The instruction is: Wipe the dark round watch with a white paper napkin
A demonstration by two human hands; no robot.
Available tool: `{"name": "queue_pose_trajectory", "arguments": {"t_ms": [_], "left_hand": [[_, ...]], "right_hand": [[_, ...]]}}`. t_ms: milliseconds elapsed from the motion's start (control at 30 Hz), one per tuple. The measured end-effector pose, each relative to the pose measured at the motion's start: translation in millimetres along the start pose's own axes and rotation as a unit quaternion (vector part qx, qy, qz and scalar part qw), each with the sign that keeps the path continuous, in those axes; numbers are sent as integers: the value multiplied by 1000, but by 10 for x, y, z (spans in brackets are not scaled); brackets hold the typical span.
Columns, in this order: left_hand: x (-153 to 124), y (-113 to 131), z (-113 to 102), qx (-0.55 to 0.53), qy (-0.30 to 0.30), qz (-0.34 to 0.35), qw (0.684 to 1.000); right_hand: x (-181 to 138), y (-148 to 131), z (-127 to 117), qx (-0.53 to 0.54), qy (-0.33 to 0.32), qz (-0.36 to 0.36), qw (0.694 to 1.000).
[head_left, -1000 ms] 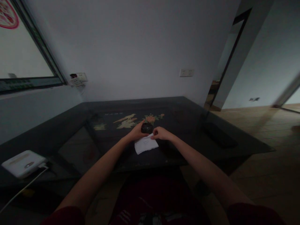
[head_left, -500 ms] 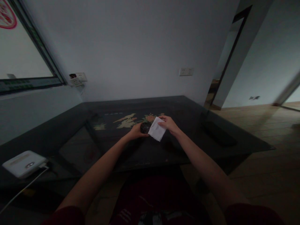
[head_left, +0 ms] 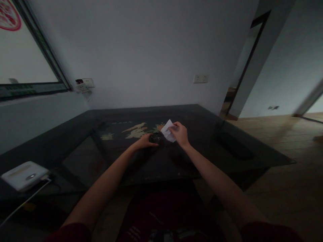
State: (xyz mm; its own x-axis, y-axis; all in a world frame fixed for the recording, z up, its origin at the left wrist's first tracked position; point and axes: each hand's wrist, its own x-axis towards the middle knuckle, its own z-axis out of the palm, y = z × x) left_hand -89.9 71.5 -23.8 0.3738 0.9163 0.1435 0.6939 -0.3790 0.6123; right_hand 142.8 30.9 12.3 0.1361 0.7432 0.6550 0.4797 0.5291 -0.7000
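Note:
My left hand (head_left: 145, 141) is closed round the left side of a small, dark, shiny glass ashtray (head_left: 156, 137), its fingers behind and its thumb in front. The ashtray is low over the dark tabletop; dim light hides whether it touches. Just right of it, my right hand (head_left: 180, 133) pinches a white paper tissue (head_left: 168, 130) between thumb and fingers. The tissue hangs creased toward the ashtray, its lower left edge close to the rim.
The dark glossy table (head_left: 141, 164) carries a bird-and-flower picture (head_left: 136, 131). A white box-like device (head_left: 25, 175) with a cable lies at the left. A long black object (head_left: 236, 145) lies at the right. The wall with sockets (head_left: 201, 78) stands behind.
The tissue has moved up and slightly away from the ashtray, and it looks more crumpled in my right hand. More of the ashtray shows. My left hand has shifted slightly left.

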Motion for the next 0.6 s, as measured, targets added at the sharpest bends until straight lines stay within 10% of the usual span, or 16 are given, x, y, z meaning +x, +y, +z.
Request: {"name": "queue_pose_trajectory", "arguments": {"t_ms": [200, 600], "left_hand": [[28, -49, 66, -4, 31, 17, 999], [13, -1, 151, -176, 91, 12, 980]], "right_hand": [[-190, -78, 245, -28, -95, -15, 995], [-90, 324, 533, 144, -88, 278, 946]]}}
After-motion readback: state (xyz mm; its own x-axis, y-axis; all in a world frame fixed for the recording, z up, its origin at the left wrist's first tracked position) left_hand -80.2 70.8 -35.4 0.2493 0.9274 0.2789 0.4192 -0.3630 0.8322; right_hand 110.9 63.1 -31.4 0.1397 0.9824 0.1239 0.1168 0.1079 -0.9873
